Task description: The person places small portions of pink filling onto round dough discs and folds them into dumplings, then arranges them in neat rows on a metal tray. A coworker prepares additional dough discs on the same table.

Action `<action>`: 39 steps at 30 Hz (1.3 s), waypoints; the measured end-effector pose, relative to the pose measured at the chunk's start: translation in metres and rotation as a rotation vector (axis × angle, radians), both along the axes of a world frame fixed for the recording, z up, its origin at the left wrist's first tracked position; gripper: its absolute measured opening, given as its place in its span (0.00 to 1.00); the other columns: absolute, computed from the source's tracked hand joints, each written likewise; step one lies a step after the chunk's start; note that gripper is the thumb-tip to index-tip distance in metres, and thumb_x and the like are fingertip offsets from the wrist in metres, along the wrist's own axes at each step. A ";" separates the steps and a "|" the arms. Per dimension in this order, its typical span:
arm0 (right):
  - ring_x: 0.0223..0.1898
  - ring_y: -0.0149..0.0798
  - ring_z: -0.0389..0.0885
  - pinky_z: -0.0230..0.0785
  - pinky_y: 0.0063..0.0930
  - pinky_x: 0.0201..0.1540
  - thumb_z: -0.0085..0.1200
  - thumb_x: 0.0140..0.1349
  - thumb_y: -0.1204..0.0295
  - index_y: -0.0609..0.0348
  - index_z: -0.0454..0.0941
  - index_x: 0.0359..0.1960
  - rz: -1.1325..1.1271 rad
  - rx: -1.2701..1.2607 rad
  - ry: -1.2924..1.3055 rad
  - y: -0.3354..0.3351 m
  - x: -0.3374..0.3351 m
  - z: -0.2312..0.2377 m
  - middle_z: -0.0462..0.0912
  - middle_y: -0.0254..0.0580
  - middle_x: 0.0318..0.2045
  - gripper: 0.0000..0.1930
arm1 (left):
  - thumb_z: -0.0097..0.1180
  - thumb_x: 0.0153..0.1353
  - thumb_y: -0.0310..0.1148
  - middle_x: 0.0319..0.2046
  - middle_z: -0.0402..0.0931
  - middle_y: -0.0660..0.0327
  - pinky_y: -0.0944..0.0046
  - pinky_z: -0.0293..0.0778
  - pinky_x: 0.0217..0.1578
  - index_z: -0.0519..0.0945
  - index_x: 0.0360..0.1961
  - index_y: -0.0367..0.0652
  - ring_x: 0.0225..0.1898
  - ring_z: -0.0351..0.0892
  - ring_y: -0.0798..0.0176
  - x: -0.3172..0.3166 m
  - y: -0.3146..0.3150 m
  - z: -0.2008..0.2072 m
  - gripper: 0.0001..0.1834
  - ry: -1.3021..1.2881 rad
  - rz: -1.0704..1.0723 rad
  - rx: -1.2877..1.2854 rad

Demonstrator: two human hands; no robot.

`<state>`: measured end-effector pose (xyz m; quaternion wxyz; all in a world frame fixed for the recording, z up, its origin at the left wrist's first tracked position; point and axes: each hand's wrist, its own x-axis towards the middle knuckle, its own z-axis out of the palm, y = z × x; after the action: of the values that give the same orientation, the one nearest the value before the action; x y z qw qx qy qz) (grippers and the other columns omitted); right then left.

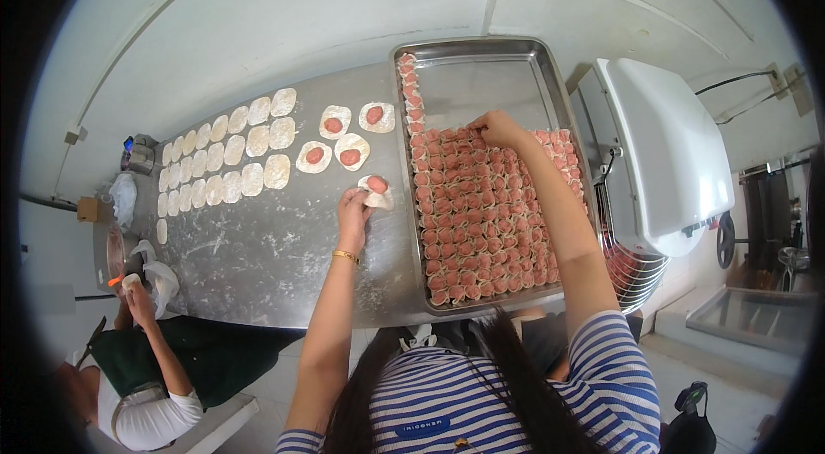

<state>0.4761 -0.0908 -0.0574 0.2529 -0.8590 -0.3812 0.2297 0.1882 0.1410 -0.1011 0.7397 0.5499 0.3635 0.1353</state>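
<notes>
My left hand (351, 215) is closed on the edge of a pale dough wrapper (378, 198) that carries a lump of pink meat filling, held just above the steel table. Over the large metal tray (418, 258), my right hand (500, 129) reaches to the far edge of the filled rows. Its fingers pinch at an open-topped dumpling (475, 133), which they partly hide. Many similar dumplings (481, 231) with pink tops stand packed in rows across the tray's near part, and one column runs up its left side. Several flat wrappers with filling, one of them a topped wrapper (333, 121), lie left of the tray.
Rows of plain wrappers (215, 157) cover the far left of the floured steel table (292, 269). At the table's left end another person's hand (137, 299) holds something pale near a bowl (116, 252). A white machine (666, 153) with a wire guard stands right of the tray.
</notes>
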 end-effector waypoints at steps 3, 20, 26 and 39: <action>0.30 0.39 0.81 0.73 0.33 0.35 0.42 0.47 0.83 0.63 0.77 0.48 -0.068 0.137 0.074 0.000 0.004 -0.002 0.83 0.49 0.35 0.23 | 0.46 0.58 0.27 0.39 0.75 0.57 0.63 0.74 0.44 0.71 0.40 0.37 0.41 0.77 0.61 -0.010 0.004 -0.001 0.09 -0.180 0.071 -0.329; 0.33 0.29 0.79 0.72 0.25 0.37 0.55 0.61 0.64 0.62 0.72 0.49 -0.309 0.690 1.146 0.104 -0.285 0.007 0.79 0.35 0.38 0.19 | 0.38 0.63 0.29 0.54 0.68 0.53 0.59 0.66 0.57 0.62 0.57 0.34 0.55 0.70 0.57 -0.120 0.010 0.064 0.21 -0.421 -0.103 -0.531; 0.30 0.27 0.77 0.71 0.22 0.34 0.54 0.61 0.69 0.61 0.77 0.40 -0.429 0.649 1.027 0.115 -0.341 -0.004 0.79 0.32 0.30 0.10 | 0.38 0.62 0.29 0.49 0.70 0.54 0.61 0.71 0.50 0.64 0.53 0.34 0.50 0.73 0.60 -0.169 0.020 0.051 0.18 -0.283 -0.230 -0.447; 0.31 0.31 0.79 0.70 0.24 0.34 0.52 0.54 0.75 0.65 0.80 0.37 -0.542 0.371 0.244 0.104 -0.389 -0.038 0.82 0.38 0.30 0.10 | 0.45 0.60 0.23 0.42 0.75 0.59 0.69 0.74 0.41 0.71 0.49 0.33 0.42 0.76 0.66 -0.184 0.034 0.002 0.15 0.028 -0.420 -0.123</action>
<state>0.0870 0.0134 -0.0952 0.5001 -0.8346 -0.1418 0.1821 0.0045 0.1748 -0.0990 0.7786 0.5694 0.2585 -0.0517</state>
